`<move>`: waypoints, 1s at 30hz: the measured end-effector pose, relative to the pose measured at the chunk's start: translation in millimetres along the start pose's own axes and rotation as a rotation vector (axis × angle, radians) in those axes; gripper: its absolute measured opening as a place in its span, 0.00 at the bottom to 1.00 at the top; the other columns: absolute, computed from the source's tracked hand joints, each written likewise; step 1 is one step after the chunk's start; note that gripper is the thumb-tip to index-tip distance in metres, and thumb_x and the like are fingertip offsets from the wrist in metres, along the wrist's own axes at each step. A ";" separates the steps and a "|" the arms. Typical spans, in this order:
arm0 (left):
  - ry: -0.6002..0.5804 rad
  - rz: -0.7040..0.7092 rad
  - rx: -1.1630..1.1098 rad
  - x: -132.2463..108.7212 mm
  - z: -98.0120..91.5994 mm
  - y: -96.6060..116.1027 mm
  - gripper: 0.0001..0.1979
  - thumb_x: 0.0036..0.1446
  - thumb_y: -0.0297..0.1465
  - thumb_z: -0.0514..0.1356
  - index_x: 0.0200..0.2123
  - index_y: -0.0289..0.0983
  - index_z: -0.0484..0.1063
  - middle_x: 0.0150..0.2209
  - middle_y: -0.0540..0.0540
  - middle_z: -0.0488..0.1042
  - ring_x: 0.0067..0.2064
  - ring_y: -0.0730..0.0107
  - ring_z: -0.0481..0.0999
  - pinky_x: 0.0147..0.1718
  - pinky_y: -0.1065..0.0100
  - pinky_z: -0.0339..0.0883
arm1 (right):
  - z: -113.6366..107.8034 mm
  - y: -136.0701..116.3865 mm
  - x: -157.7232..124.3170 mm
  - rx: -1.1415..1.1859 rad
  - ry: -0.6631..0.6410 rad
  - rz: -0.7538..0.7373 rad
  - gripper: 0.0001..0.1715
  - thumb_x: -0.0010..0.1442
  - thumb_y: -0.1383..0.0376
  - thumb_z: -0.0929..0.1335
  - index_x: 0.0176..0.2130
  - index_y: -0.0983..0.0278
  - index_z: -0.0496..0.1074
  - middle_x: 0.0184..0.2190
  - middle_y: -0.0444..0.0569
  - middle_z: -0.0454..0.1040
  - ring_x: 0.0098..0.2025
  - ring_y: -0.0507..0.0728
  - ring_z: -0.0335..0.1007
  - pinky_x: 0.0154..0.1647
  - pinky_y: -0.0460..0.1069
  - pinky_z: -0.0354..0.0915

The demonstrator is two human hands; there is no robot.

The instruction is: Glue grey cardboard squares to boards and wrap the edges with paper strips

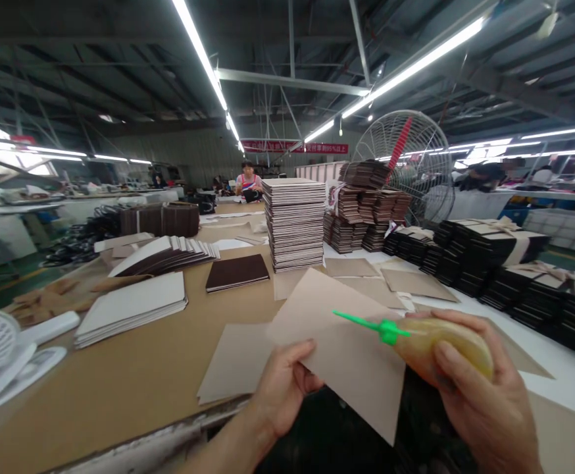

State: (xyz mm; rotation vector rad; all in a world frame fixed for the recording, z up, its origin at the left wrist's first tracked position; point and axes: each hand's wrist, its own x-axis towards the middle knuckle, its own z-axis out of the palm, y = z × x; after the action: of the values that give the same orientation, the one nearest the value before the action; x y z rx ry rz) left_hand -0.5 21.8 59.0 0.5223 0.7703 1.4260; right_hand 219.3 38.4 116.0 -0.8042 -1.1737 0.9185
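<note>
Your left hand (283, 383) edge-pinches a light, stiff-looking rectangular beige card (339, 345); your right hand (487, 388) wraps a squeezable-looking yellow plastic bottle (423, 336).

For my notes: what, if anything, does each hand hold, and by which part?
The left hand pinches the beige sheet at its near edge; the right hand grips the yellowish bottle around its body, behind the green nozzle.

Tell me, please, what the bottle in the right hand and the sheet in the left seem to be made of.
The bottle looks like glossy, translucent plastic, its yellowish body catching highlights. The sheet is probably matt paperboard: beige, flat though gripped at one edge.
</note>
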 end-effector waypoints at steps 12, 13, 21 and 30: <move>-0.178 -0.144 0.040 -35.3 2.0 -79.9 0.20 0.58 0.33 0.59 0.53 0.34 0.63 0.40 0.40 0.76 0.33 0.65 0.77 0.22 0.71 0.74 | -20.3 13.9 -36.9 -0.592 -0.086 -0.533 0.23 0.51 0.70 0.72 0.48 0.62 0.67 0.43 0.51 0.70 0.43 0.60 0.68 0.42 0.55 0.66; -0.184 -0.158 0.032 -35.8 2.0 -84.1 0.23 0.58 0.32 0.59 0.56 0.36 0.60 0.41 0.40 0.75 0.34 0.64 0.77 0.22 0.70 0.74 | -23.8 14.0 -40.1 -0.621 -0.074 -0.555 0.24 0.51 0.71 0.72 0.48 0.63 0.67 0.43 0.52 0.70 0.43 0.60 0.68 0.41 0.55 0.66; -0.263 -0.274 0.034 -42.1 0.6 -113.0 0.25 0.58 0.32 0.59 0.58 0.37 0.60 0.43 0.39 0.74 0.36 0.62 0.76 0.22 0.70 0.73 | -43.8 17.7 -76.4 -0.786 -0.153 -0.484 0.26 0.52 0.73 0.71 0.49 0.64 0.65 0.43 0.54 0.69 0.44 0.60 0.68 0.38 0.55 0.67; -0.257 -0.353 0.070 -44.1 -10.8 -132.3 0.23 0.56 0.32 0.60 0.55 0.36 0.64 0.43 0.40 0.74 0.35 0.62 0.76 0.23 0.70 0.73 | -51.8 25.9 -107.9 -0.909 -0.123 -0.471 0.29 0.51 0.74 0.71 0.52 0.65 0.65 0.45 0.55 0.69 0.44 0.59 0.69 0.35 0.53 0.68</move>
State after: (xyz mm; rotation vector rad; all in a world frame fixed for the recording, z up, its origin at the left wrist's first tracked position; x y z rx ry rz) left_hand 81.8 -36.3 -38.1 0.5791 0.6687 0.9863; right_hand 251.4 -51.3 39.1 -1.1128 -1.8206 -0.0008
